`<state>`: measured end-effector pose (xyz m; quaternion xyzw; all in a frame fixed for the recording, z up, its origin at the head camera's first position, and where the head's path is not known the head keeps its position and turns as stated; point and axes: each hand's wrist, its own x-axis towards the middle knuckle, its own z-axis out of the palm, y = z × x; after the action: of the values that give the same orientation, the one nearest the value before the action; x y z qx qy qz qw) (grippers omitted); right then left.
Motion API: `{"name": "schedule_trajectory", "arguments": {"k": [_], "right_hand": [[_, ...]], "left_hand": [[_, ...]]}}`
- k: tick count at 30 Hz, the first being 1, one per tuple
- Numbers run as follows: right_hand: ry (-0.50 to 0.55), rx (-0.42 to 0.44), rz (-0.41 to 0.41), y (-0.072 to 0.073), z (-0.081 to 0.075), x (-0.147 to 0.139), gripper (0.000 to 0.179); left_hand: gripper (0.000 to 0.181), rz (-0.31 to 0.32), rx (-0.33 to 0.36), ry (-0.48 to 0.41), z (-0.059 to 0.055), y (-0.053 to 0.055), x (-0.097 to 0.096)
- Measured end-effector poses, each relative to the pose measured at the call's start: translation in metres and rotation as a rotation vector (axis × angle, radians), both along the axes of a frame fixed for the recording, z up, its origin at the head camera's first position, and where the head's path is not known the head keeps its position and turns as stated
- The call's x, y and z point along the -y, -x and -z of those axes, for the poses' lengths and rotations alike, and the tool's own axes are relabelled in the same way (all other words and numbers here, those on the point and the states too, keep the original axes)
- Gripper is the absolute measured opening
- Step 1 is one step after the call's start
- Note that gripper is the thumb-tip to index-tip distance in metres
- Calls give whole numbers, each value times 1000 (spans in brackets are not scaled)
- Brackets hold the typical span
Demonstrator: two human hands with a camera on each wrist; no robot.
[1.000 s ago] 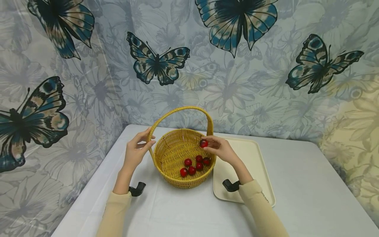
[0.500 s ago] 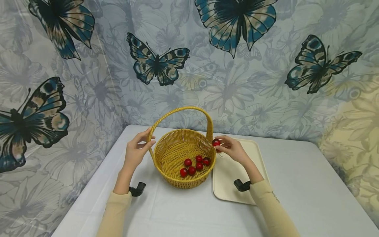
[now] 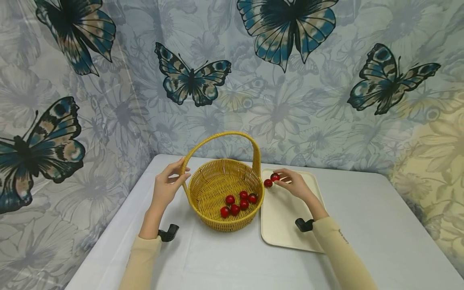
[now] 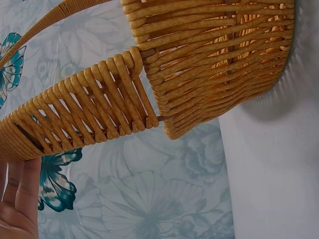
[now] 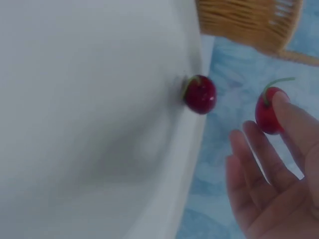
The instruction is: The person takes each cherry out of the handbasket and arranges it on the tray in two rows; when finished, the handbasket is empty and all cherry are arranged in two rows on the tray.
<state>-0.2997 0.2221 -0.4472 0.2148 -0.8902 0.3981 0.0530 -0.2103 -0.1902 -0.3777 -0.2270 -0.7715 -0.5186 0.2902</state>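
Observation:
A yellow wicker basket (image 3: 226, 227) stands on the table, with several dark red cherries (image 3: 235, 209) at its front right inside. My left hand (image 3: 166, 186) holds the left side of its arched handle (image 4: 75, 109), thumb in front and fingers behind. Just right of the basket, my right hand (image 3: 299, 187) pinches a cherry (image 3: 274, 177) between thumb and fingers, above the cream tray (image 3: 286, 221). In the right wrist view, a green stem curves up from this held cherry (image 5: 266, 112). Another cherry (image 5: 200, 94) lies on the tray close to the basket.
A white cloth (image 3: 217, 262) covers the table, and the tray lies on it right beside the basket. Behind and to the left hangs a curtain (image 3: 214, 117) printed with butterflies and flowers. A black wrist camera mount (image 3: 168, 233) sits on the left wrist.
My right hand has carried the pinched cherry from over the basket's right rim rightward to above the tray. The cherry lying on the tray has come into view. My left hand stays at the handle.

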Motion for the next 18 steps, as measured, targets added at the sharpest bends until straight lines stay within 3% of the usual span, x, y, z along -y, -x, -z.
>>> {"name": "schedule_trajectory", "arguments": {"k": [10,18], "right_hand": [[-93,1,34,14,23,-13,34],[-104,96,49,23,31,-14,37]], "left_hand": [[47,2,0,-5,1,0,0],[48,3,-2,-3,1,1,0]]}}
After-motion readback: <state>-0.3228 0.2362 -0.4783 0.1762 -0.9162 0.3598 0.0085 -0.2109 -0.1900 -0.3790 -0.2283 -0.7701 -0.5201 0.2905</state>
